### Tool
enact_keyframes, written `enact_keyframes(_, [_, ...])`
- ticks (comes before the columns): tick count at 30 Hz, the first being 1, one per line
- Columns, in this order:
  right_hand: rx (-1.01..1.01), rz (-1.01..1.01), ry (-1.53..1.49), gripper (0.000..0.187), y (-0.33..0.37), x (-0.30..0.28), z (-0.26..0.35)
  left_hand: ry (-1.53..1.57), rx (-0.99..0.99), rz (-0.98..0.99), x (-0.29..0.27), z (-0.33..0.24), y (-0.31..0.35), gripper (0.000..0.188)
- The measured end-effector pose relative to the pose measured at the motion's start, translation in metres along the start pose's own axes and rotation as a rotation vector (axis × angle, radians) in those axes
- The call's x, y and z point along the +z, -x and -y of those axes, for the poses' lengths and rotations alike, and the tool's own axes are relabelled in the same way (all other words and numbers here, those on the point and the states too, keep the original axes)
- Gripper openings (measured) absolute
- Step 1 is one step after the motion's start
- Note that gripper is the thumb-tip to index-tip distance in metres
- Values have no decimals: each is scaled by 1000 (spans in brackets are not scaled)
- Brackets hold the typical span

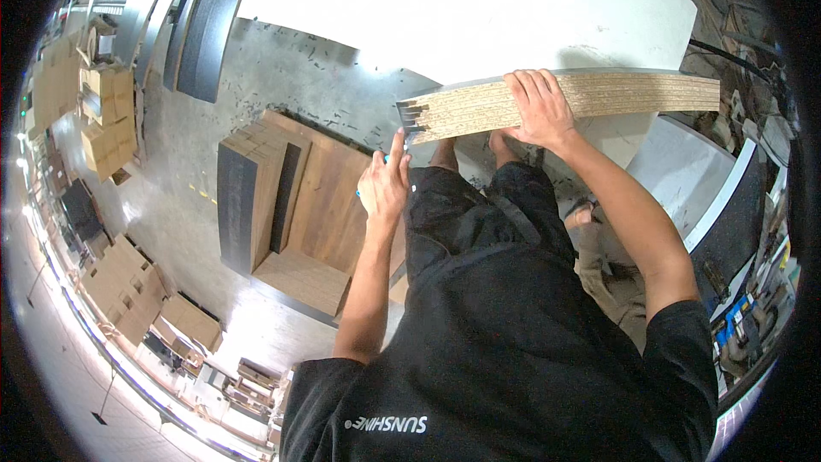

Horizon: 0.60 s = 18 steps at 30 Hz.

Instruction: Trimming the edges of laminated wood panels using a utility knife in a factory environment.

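Observation:
A stack of particleboard strips (629,94) lies at the near edge of a large white work surface (479,8), with raw chip edges facing up. Dark bands cover the left ends of the strips. Over the stack's middle, my right hand (540,109) grips it, fingers across the far side and thumb on the near side. My left hand (385,186) is closed round a small teal-handled tool (386,158), mostly hidden in the fingers. Its index finger stretches toward the stack's dark left end. The tool's exact kind cannot be made out.
Brown wood-grain panels and stacked boards (256,197) stand on the floor to my left. Long dark panels (214,26) lie at the far left, near cardboard boxes (109,120). A grey panel (680,162) and assorted tools (735,325) are at my right.

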State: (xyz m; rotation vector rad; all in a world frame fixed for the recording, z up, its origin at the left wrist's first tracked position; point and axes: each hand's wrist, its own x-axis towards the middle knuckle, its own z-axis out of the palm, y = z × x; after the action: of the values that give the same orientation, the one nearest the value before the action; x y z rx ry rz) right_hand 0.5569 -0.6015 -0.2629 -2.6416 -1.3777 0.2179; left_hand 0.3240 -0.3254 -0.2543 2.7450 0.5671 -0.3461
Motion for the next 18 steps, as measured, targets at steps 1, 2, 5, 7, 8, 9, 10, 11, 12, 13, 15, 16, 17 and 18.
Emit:
enact_keyframes(1, [2,-8,-7,99,0,0,0,-38,22,20,-2,2,-6,58])
enact_keyframes(2, [2,-8,-6,99,0,-1,0,-26,39,-8,-4,3,-11,58])
enact_keyframes(5, [4,-1,-2,99,1,-2,0,-35,47,-16,-10,6,-31,58])
enact_keyframes(7, [8,-9,-16,100,0,-1,0,-59,48,11,-14,7,-35,58])
enact_keyframes(8, [8,-10,-17,100,0,0,0,-58,76,6,-16,10,-36,58])
enact_keyframes(9, [11,-5,-4,101,0,2,0,-57,105,1,-16,12,-36,58])
enact_keyframes(10, [16,1,11,102,1,2,0,-56,106,3,-16,13,-37,58])
enact_keyframes(11, [17,2,10,102,2,3,1,-58,124,-14,-16,14,-38,58])
enact_keyframes(12, [13,-7,8,102,2,3,1,-59,141,-31,-15,15,-39,57])
enact_keyframes(13, [8,-17,6,103,1,4,0,-58,142,-30,-15,15,-40,57])
enact_keyframes(15, [5,-26,6,103,1,3,-1,-65,144,-45,-13,15,-40,58])
enact_keyframes(16, [0,-37,5,103,1,3,-1,-64,145,-44,-14,13,-41,58])
enact_keyframes(17, [2,-36,5,103,1,3,-1,-67,121,-39,-14,10,-41,59])
enact_keyframes(18, [-5,-39,4,103,1,3,-1,-70,97,-34,-15,7,-40,59])
